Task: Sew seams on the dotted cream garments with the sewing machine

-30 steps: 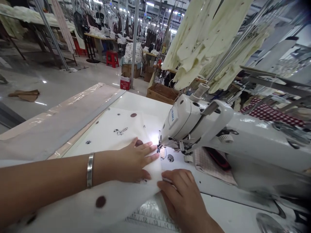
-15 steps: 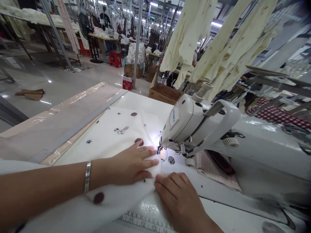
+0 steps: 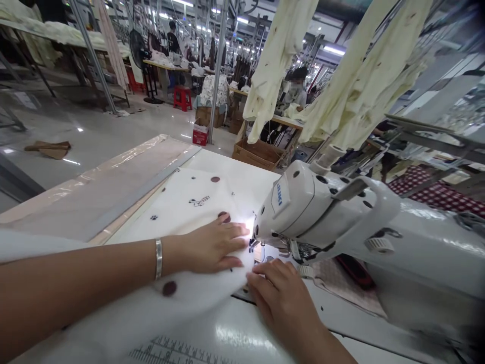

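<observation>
White cloth [image 3: 178, 197] printed with brown dots, paw marks and a small animal lies on the sewing table, its right edge at the needle and presser foot [image 3: 252, 245] of a white sewing machine [image 3: 291, 202]. My left hand [image 3: 212, 246], with a silver bracelet at the wrist, rests flat on the cloth, fingers spread, tips just left of the presser foot. Nearer to me, my right hand [image 3: 282, 290] has its thumb and forefinger closed at the cloth's edge. The fingers hide the exact spot they grip.
Ruler markings [image 3: 170, 351] run along the near table edge. Under the machine arm lie a pink checked cloth [image 3: 329, 278] and a dark red-and-black object [image 3: 356, 271]. Beyond the table are a cardboard box [image 3: 257, 154], hanging pale yellow fabric [image 3: 269, 65] and a person at work [image 3: 297, 93].
The cloth and my left hand have slid slightly away from me past the presser foot. My right hand has come a little closer to it. The camera view has also shifted.
</observation>
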Demonstrator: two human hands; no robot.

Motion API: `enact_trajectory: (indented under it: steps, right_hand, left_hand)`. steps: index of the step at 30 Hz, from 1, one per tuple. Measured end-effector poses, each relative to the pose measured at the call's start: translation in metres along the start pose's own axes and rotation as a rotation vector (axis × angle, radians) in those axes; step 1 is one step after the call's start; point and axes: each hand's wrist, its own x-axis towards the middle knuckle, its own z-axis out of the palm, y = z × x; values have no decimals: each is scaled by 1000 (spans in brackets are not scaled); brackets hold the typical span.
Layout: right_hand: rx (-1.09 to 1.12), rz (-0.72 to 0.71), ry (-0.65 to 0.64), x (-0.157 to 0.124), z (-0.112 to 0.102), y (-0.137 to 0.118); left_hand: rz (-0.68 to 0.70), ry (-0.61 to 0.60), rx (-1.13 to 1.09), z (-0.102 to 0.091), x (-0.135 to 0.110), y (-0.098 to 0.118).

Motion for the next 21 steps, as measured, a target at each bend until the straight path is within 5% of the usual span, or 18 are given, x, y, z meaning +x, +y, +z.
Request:
enact_trajectory:
  steps: [11,15,19,21]
  right_hand:
    - [-146,33,-13,-4,17,16]
    - [-37,9,-57,18,-1,-9]
    - [220,-120,-85,60,-16,-62]
    - [375,-247,-220,84,-11,-88]
  left_hand:
    - [-67,4,19,-14,24,-18]
    - [-288,45,7,0,28,-14]
    - [-409,140,-26,25,-9,18]
    - [-424,187,-38,30,-45,45]
